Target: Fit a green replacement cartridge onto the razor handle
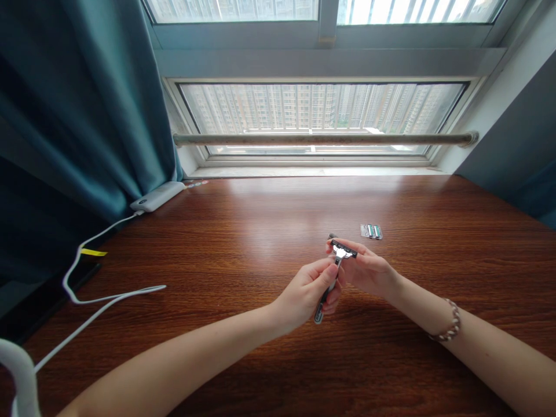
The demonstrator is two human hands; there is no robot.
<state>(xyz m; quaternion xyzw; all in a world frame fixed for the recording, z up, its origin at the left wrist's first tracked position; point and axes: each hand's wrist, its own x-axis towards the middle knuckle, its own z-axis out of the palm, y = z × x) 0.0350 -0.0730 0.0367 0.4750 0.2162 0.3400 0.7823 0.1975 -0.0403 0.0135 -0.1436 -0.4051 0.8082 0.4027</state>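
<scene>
My left hand (307, 292) is closed around the dark handle of a razor (326, 294), which it holds upright above the wooden table (243, 243). My right hand (367, 267) pinches the razor's head (343, 250), a dark cartridge with a shiny metal neck. A beaded bracelet (449, 323) circles my right wrist. A small pack of spare cartridges (371, 231) lies on the table just beyond my right hand. A small dark object peeks out behind the razor head; I cannot make it out.
A white power bank (157, 196) lies at the back left by the teal curtain (73, 110), with a white cable (99, 298) trailing toward me. A rail (321, 139) runs across the window behind the table.
</scene>
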